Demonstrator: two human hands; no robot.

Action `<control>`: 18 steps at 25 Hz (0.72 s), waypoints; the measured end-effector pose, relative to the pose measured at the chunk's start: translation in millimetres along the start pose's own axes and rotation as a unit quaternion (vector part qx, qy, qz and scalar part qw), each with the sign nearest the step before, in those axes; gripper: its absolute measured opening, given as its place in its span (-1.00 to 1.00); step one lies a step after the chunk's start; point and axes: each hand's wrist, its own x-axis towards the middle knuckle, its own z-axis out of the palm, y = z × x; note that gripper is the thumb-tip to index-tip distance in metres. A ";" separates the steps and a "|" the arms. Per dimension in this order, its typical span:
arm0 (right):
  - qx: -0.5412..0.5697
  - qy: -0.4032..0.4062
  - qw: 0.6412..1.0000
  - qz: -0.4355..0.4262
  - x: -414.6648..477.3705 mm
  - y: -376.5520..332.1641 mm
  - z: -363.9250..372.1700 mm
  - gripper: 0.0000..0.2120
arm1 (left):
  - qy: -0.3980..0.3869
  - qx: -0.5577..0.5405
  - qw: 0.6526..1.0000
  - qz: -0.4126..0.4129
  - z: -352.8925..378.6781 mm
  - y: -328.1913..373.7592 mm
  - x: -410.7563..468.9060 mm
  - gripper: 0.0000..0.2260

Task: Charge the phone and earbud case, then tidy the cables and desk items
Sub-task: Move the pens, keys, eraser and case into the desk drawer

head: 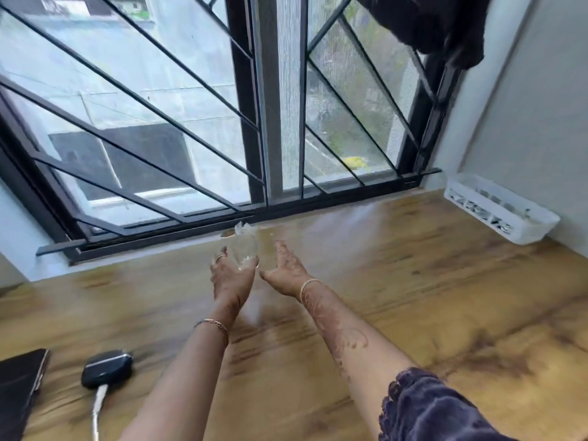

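Head view has your left hand (232,275) far out on the desk (413,297), curled round a clear glass (245,249) close to the window rail (191,227). Your right hand (286,268) is just beside it with fingers relaxed, holding nothing. The glass is blurred, so I cannot tell how firm your grip is. It may slip or knock against the rail if you lift it fast.

At near left the earbud case (106,369) lies with a white cable (98,405) going into it. Your left forearm, when you pull it back, may catch this cable and drag the case.

I count two hands, one glass, one earbud case, one cable, one white basket (499,208) at far right, and one dark flat thing (19,386) at the near left edge. I cannot tell whether it is the phone.
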 end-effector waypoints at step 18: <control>0.064 0.101 0.992 -0.028 -10.2 17.1 -8.4 -0.36 | -0.056 -0.031 0.996 0.068 26.3 17.5 -14.4 -0.61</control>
